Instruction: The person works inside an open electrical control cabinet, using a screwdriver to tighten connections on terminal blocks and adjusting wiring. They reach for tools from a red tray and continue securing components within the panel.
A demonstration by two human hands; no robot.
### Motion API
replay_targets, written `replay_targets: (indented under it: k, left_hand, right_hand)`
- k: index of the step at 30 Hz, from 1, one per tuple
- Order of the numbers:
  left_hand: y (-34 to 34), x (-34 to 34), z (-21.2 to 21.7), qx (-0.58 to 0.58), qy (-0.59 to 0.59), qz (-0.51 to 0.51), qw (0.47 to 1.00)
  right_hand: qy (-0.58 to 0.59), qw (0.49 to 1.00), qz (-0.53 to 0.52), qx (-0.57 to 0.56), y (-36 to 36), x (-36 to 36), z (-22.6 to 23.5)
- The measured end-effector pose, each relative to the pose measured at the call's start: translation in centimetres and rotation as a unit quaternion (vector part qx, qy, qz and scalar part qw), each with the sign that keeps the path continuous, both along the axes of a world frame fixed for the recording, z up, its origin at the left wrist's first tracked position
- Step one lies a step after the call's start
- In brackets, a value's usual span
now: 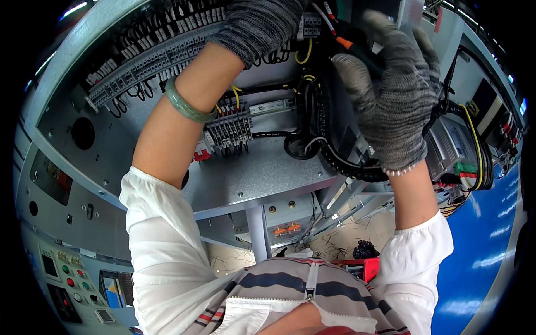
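Both my hands wear grey knitted gloves and reach up into an open grey electrical cabinet (262, 178). My right hand (391, 95) grips a tool with a black and orange handle (357, 50), its tip pointing up-left toward the wiring at the top. My left hand (259, 25) reaches to the upper terminals; its fingers are out of view at the frame's top. A green bangle (187, 106) circles my left wrist. Below my left forearm sits a block of grey terminals (229, 131) with yellow and black wires.
A long terminal rail (145, 61) runs across the upper left. A thick black cable bundle (335, 156) loops at centre. Grey modules with coloured wires (458, 156) stand at right. A control panel with buttons (70, 282) is lower left; a red box (365, 268) lies on the littered floor.
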State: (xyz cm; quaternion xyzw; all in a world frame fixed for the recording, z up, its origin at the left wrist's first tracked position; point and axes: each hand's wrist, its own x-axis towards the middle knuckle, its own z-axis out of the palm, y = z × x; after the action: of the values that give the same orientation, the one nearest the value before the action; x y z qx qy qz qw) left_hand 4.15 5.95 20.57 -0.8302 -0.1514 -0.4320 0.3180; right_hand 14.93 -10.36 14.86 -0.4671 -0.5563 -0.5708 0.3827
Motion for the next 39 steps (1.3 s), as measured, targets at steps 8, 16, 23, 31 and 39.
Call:
replay_targets:
  k: [8,16,23,31,39]
  left_hand:
    - [-0.3,0.1,0.3,-0.012,0.015,0.026,0.999]
    - [-1.2,-0.2,0.6,-0.039,0.039,0.054,0.997]
    - [0.2,0.2,0.3,0.003,0.017,0.004,1.000]
    - [-0.1,-0.1,0.2,0.008,0.005,-0.024,1.000]
    - [-0.1,0.1,0.3,0.000,0.011,0.023,1.000]
  right_hand:
    - [-0.025,0.998,-0.042,-0.043,-0.6,0.4,0.6]
    - [-0.064,0.998,-0.001,0.001,0.0,0.6,0.3]
    - [-0.001,0.999,-0.012,-0.034,-0.4,0.2,-0.1]
    - [-0.056,0.998,-0.004,-0.002,0.2,1.0,0.3]
    - [-0.034,0.998,0.044,0.008,-0.2,0.1,0.7]
